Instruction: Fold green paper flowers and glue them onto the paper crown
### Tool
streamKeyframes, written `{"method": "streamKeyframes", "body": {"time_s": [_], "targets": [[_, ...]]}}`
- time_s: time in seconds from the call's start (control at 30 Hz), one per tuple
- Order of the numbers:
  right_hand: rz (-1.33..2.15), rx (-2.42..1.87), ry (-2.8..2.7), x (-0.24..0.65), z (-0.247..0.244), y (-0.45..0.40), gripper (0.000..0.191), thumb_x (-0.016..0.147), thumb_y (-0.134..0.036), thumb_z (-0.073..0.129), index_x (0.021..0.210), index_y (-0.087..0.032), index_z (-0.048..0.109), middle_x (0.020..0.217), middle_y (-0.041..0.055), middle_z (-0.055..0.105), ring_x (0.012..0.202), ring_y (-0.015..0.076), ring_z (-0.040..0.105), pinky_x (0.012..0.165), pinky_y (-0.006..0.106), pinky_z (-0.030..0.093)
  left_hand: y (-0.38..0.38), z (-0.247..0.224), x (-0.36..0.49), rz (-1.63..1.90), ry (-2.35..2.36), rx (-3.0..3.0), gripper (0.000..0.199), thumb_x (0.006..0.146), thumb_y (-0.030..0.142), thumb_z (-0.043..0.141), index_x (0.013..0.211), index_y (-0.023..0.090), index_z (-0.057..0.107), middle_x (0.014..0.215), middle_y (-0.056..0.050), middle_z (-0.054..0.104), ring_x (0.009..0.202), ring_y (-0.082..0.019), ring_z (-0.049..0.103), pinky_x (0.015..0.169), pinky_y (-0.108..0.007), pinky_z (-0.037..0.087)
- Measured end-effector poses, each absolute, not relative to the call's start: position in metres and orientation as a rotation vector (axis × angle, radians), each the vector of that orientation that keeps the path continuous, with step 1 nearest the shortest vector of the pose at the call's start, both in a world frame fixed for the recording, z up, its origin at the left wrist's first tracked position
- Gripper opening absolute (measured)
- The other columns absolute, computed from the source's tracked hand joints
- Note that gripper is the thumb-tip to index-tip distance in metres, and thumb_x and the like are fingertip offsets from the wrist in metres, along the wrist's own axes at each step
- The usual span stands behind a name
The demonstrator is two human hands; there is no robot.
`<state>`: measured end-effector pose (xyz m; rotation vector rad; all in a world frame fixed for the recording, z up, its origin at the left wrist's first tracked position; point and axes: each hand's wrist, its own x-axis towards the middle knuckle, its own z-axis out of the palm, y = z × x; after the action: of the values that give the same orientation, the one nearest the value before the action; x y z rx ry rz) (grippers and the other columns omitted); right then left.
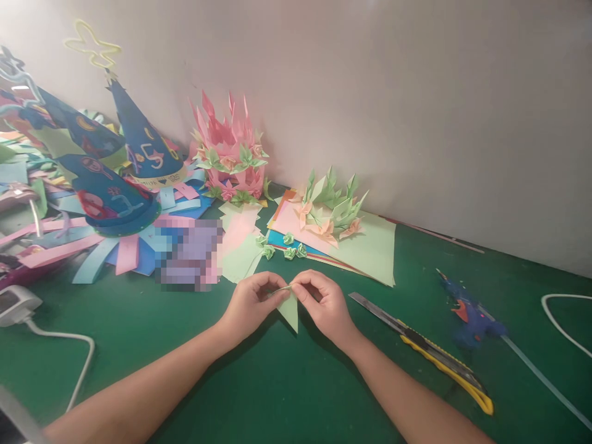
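While the left hand (pixel 252 302) and right hand (pixel 326 305) pinch one folded green paper (pixel 290 314), five green rosettes (pixel 290 253) lie beyond, near one leafy crown (pixel 346 211).

Matt paper piece (pixel 291 313); smooth metal blade (pixel 374 311); plastic cutter handle (pixel 446 368); smooth tabletop (pixel 296 394)

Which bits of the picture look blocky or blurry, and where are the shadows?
In the head view, coarse squares hide a purplish patch left of the left hand; in that head view, the blue glue gun looks smeary, the yellow utility knife clearer; head view again, dark shadows edge both forearms on the green tabletop.
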<state>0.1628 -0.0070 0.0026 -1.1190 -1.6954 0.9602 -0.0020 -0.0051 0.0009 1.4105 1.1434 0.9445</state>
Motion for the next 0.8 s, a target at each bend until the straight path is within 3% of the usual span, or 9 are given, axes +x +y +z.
{"method": "streamKeyframes", "body": {"time_s": [0.27,0.53,0.8], "targets": [[1.011,-1.151,-1.591,0.1613,-0.002,-0.0063,0.012,0.082,-0.03,0.056,0.08,-0.021,0.063,0.082,0.0038,0.063,0.077,0.0167,0.059,0.069,0.029,0.049,-0.0028,-0.0048,-0.0023,0.999,1.171,1.296,0.02,0.072,0.035,0.065,0.073,0.017,0.057,0.069,0.001,0.058,0.064,-0.011,0.052,0.059,-0.022,0.041],[1.117,-1.184,-1.519,0.1606,-0.004,-0.0064,0.017,0.076,-0.032,0.062,0.088,-0.02,0.061,0.081,0.0031,0.063,0.071,0.0149,0.058,0.066,0.028,0.051,-0.0013,0.0011,-0.0027,1.043,1.076,1.07,0.023,0.074,0.037,0.063,0.077,0.017,0.053,0.072,0.003,0.053,0.066,-0.009,0.049,0.062,-0.02,0.04],[1.124,-1.223,-1.514,0.161,-0.0046,-0.0041,0.014,0.078,-0.032,0.058,0.081,-0.019,0.062,0.077,0.0029,0.063,0.069,0.0151,0.059,0.063,0.026,0.05,0.0,0.0011,-0.0029,1.003,1.015,1.05,0.022,0.073,0.036,0.064,0.079,0.017,0.053,0.074,0.003,0.052,0.066,-0.008,0.048,0.062,-0.02,0.039]]}}
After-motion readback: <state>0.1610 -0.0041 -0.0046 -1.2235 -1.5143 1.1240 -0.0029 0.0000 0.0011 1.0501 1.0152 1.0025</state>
